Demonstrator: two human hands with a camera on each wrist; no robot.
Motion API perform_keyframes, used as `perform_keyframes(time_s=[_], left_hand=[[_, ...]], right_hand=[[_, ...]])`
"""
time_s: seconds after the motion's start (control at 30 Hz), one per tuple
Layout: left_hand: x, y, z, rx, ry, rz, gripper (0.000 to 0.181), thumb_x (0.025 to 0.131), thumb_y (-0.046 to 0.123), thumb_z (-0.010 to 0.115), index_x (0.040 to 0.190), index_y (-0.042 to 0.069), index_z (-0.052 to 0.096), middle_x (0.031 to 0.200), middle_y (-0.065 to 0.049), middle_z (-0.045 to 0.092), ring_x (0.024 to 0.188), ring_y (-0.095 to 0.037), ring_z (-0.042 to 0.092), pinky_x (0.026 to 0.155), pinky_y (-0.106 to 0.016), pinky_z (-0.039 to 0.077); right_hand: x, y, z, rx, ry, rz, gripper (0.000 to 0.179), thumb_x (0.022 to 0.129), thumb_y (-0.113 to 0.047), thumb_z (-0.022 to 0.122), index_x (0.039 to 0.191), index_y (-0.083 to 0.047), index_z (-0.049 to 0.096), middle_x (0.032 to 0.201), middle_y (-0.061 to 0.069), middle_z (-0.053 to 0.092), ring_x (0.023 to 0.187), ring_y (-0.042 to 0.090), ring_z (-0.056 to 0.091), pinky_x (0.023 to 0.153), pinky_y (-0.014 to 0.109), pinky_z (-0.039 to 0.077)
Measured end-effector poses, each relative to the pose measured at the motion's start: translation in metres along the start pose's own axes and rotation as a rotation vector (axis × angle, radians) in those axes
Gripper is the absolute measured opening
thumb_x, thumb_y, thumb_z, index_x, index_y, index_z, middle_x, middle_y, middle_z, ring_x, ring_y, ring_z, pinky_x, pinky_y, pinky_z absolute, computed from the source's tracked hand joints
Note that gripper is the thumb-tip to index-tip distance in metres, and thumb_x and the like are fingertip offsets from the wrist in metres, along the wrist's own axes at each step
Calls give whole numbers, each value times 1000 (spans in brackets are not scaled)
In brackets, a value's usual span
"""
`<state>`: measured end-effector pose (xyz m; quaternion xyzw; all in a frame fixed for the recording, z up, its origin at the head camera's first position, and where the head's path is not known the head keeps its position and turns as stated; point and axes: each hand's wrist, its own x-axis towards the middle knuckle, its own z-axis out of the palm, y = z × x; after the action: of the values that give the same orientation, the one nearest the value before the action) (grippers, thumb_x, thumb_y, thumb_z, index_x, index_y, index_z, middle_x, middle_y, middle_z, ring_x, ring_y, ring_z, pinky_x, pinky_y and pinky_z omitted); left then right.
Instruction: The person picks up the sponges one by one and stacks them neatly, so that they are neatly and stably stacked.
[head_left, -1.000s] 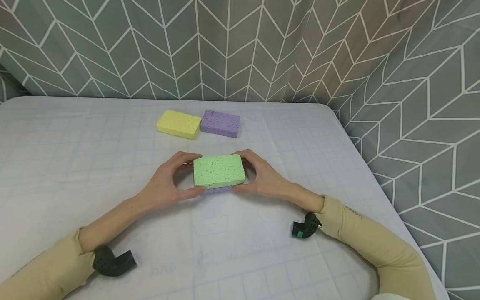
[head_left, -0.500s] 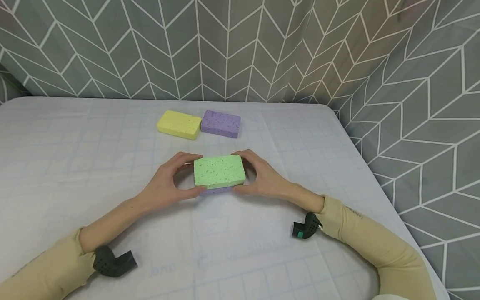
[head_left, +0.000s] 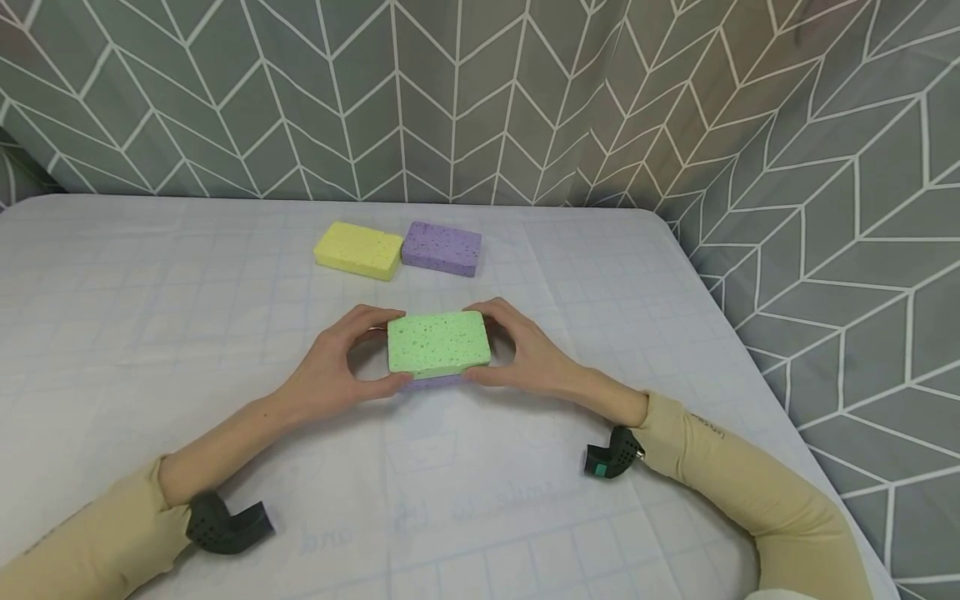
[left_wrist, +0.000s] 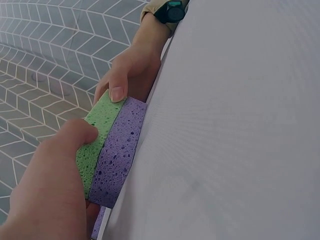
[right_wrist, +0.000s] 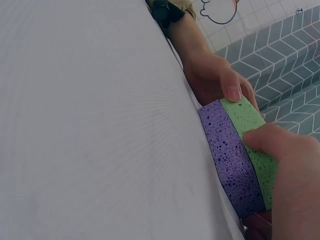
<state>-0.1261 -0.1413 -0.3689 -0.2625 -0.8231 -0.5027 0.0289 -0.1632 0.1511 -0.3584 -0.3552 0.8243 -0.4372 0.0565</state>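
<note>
A green sponge (head_left: 438, 342) lies flat on top of a purple sponge (left_wrist: 117, 155), which rests on the white table. My left hand (head_left: 341, 354) pinches the green sponge at its left end, thumb on the near side and fingers at the far side. At the right end my right hand (head_left: 525, 346) pinches it the same way. Both thumbs press the green sponge's near edge in the wrist views. Only a thin strip of the lower purple sponge shows in the head view; the right wrist view shows its long side (right_wrist: 232, 160).
Behind the stack, a yellow sponge (head_left: 358, 250) and another purple sponge (head_left: 442, 248) lie side by side, their ends touching or nearly so. The white cloth-covered table (head_left: 600, 283) ends at a grey patterned curtain (head_left: 427, 100) at the back and right.
</note>
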Motion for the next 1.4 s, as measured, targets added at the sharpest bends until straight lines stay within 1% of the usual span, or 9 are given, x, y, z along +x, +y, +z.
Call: perform_keyframes(time_s=[0.2,0.33,0.43,0.53,0.73,0.9,1.1,1.27,1.4], left_hand=[[-1,0,0,2,2,0,69,78,16,87,138,12,55,127,1,56,122,-15,56,110,-26,46],[-1,1,0,7,-2,-6,69,78,17,86,139,12,54,128,0,56,123,-16,56,111,-28,46],[-1,1,0,8,-5,-11,69,79,17,86,139,13,54,129,0,56,123,-16,55,111,-28,46],[-1,0,0,7,-4,-11,69,78,17,86,139,12,54,129,0,56,122,-16,56,111,-28,46],[-2,0,2,7,2,-1,68,78,16,86,139,12,54,128,0,56,121,-15,56,110,-27,46],[-2,0,3,20,14,13,68,78,14,86,138,12,55,127,1,57,119,-15,57,110,-27,46],[-2,0,2,10,17,9,68,78,14,86,138,13,55,127,1,57,119,-14,57,110,-27,46],[-3,0,2,2,13,3,68,78,14,86,138,13,55,126,1,57,119,-15,58,110,-28,46],[-2,0,2,-2,14,4,68,78,14,86,138,13,55,125,2,57,118,-13,58,110,-27,47]], right_hand=[[0,0,0,1,4,-8,72,79,-24,86,141,-17,50,130,-3,55,120,13,53,111,36,44],[-1,1,-1,50,23,-24,65,87,-32,77,142,-10,49,131,2,55,120,16,55,112,38,44],[-1,4,-1,87,74,-59,58,96,-37,65,140,-1,50,130,8,57,117,21,57,110,41,46],[-1,6,-2,96,151,-98,47,101,-29,57,137,3,52,125,13,60,114,25,59,105,44,49],[3,9,-4,81,269,-120,33,97,-4,56,129,4,59,118,17,66,109,30,61,100,48,50],[5,7,-8,46,309,-102,31,95,0,58,126,7,59,118,22,66,110,36,61,101,54,48],[10,-13,-16,5,356,-92,30,92,4,61,122,9,59,115,28,64,109,41,60,101,53,48],[17,14,-19,-38,387,-117,34,92,-4,67,124,3,61,116,19,66,111,31,61,103,41,49],[23,21,-22,-51,400,-143,35,90,-5,71,124,2,62,116,17,67,110,30,62,101,40,49]])
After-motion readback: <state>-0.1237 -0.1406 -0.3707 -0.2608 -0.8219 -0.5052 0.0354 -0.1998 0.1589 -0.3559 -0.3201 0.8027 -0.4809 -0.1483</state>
